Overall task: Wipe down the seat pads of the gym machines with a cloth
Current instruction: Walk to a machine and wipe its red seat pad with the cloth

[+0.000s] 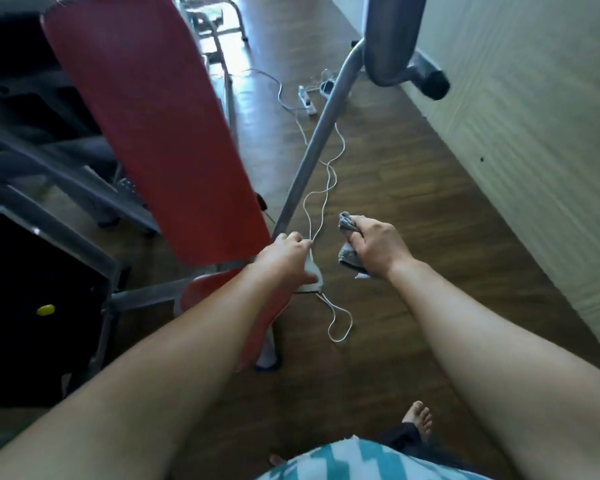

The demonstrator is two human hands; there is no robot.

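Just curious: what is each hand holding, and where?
Right hand grips the bunched grey cloth around its middle. Left hand holds a white cable beside its pale plug-like end.

Your left hand (286,261) covers most of the pale flat thing (313,280) it grips, so you can't tell what it is. Your left forearm hides much of the red seat pad (205,294). The grey cloth (347,252) is mostly bunched inside your right hand (374,249). The red back pad (146,112) is motion-blurred, its top cut off by the frame edge.
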